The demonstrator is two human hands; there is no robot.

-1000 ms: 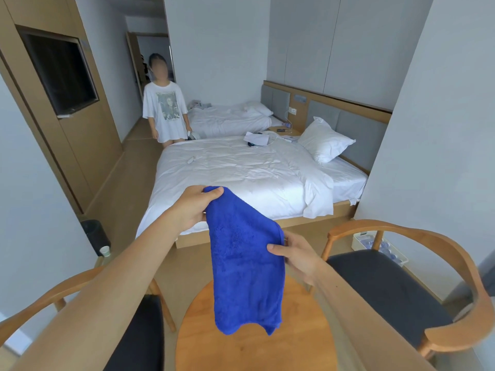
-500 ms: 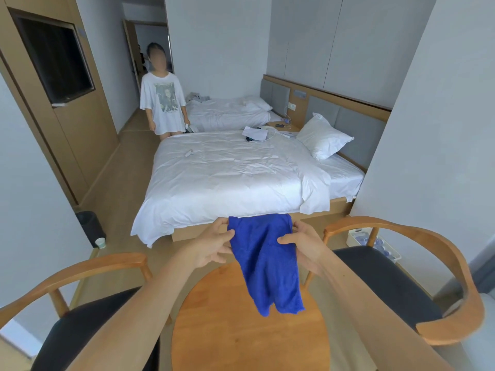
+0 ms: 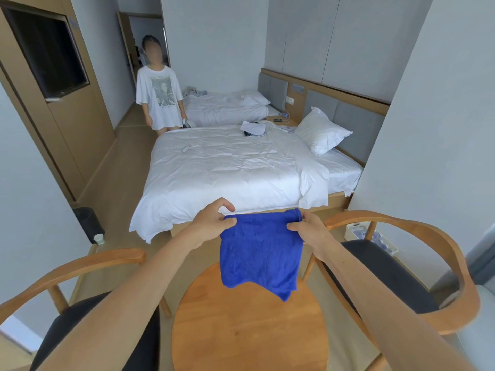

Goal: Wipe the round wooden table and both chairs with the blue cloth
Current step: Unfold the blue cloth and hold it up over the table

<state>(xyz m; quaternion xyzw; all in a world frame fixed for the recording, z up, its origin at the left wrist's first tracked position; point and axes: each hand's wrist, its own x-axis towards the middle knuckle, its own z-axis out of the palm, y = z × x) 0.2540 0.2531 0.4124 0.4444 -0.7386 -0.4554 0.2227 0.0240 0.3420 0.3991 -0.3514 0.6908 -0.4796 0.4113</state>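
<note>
Since the earlier frames, both hands have come together at the top edge of the blue cloth (image 3: 261,253) and drawn it out wide — before, it hung long and narrow from one raised hand, with the other hand lower on its side. Now the left hand (image 3: 211,223) pinches the upper left corner between thumb and fingers, and the right hand (image 3: 308,231) pinches the upper right corner; each grip is narrow and closed on the fabric. The cloth hangs in the lower middle of the frame as a short, broad panel that looks doubled over, its lower hem drooping to a point at the lower right. It hangs in front of the far part of the round wooden bench (image 3: 249,330) without appearing to rest on the wood.

One chair (image 3: 80,266) stands at the lower left of the frame, and the other chair (image 3: 417,263) at the lower right, both with curved wooden arms and dark seats. Behind the cloth, across the middle of the frame, lies a white bed (image 3: 227,167), and at the upper left a person in a white shirt (image 3: 159,103) stands beside it.

By the look of it the cloth has been gathered into a wiping pad, so wiping has not yet begun — bench and chairs all seem left to do.
</note>
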